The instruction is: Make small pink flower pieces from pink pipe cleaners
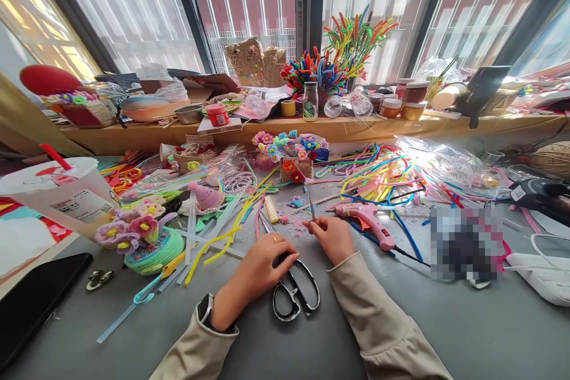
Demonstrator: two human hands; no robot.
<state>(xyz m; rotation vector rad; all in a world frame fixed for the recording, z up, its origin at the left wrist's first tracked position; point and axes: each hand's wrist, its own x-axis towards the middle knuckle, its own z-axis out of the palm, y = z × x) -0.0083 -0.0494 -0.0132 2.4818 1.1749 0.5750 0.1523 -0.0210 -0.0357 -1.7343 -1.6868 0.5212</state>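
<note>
My left hand, a ring on one finger, is curled over the middle of a pair of scissors. Their worn black handles point toward me, and the blades stick out beyond my fingers; the pivot is hidden. Beside it, my right hand pinches a thin, dark reddish-brown pointed piece that stands nearly upright; its exact kind is unclear. Just past my fingertips lie small pink scraps and a blue fuzzy bit. A pink hot glue gun rests right of my right hand.
At left stand a drink cup, a fuzzy-flower ornament on a green yarn base and a black phone. A pile of coloured pipe cleaners lies behind the glue gun. A flower-filled box stands ahead, before a cluttered ledge.
</note>
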